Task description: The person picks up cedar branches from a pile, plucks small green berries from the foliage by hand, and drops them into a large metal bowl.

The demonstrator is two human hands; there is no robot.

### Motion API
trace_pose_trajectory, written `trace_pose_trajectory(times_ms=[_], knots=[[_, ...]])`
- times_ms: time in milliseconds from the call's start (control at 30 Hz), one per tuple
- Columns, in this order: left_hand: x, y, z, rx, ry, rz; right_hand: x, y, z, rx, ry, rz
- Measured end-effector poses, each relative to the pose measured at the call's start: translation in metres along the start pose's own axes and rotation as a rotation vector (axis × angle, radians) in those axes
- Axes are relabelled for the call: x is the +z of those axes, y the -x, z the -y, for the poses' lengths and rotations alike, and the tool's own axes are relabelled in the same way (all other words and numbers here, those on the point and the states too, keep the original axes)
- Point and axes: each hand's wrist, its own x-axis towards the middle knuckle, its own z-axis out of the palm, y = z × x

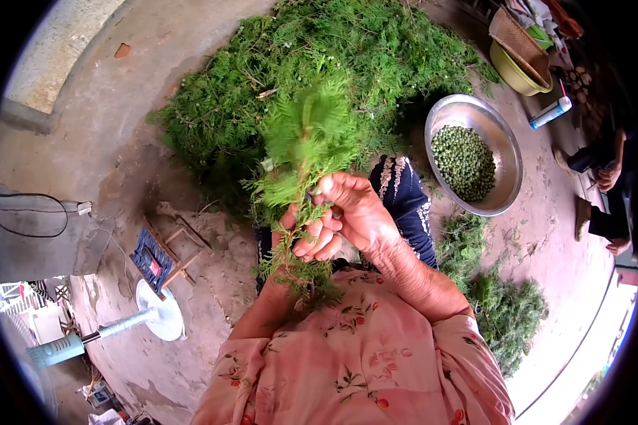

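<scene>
A feathery green evergreen branch (308,138) stands upright in front of my chest, its top smeared by motion. My left hand (288,218) is closed around its stem, partly covered by the foliage. Against the branch's right side, my right hand (358,212) has thumb and fingers pinched together; what lies between the fingertips is hidden. Beyond my hands spreads a large heap of cut evergreen branches (213,99). To the right, a metal basin (507,149) holds many small round green cones (464,163).
Stripped-looking sprigs (507,312) lie on the floor at right. A yellow tub (514,71) with a basket and a blue-white cylinder (550,112) are at upper right. Another person's hand (608,177) shows at far right. At left are a small stool (156,258) and a fan (57,349).
</scene>
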Motion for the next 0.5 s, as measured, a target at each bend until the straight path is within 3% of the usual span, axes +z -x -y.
trace_pose_trajectory(times_ms=[33, 133, 200, 233, 267, 333, 400, 467, 500], knots=[[0.012, 0.002, 0.002, 0.044, -0.014, -0.167, -0.007, -0.004, -0.005, -0.003, -0.120, -0.012], [0.010, -0.007, -0.002, 0.043, 0.000, -0.070, -0.021, -0.005, -0.008, -0.052, -0.301, 0.064], [0.007, 0.006, -0.002, 0.086, 0.056, -0.241, -0.017, -0.005, 0.000, -0.099, -0.320, -0.156], [0.004, 0.005, -0.004, 0.073, 0.019, -0.188, -0.032, -0.008, 0.003, -0.156, -0.324, -0.046], [0.000, 0.003, -0.006, 0.064, -0.017, -0.135, -0.039, -0.006, 0.011, -0.184, -0.291, -0.104], [-0.002, 0.006, -0.013, 0.042, -0.070, -0.223, -0.061, 0.002, 0.030, -0.242, -0.318, -0.244], [-0.018, 0.010, -0.022, 0.104, -0.104, -0.130, -0.087, 0.012, 0.049, -0.354, -0.288, -0.412], [-0.023, 0.019, -0.036, 0.113, -0.064, -0.296, -0.131, 0.018, 0.063, -0.433, -0.327, -0.530], [-0.031, 0.017, -0.044, 0.123, -0.064, -0.271, -0.152, 0.022, 0.067, -0.473, -0.358, -0.620]])
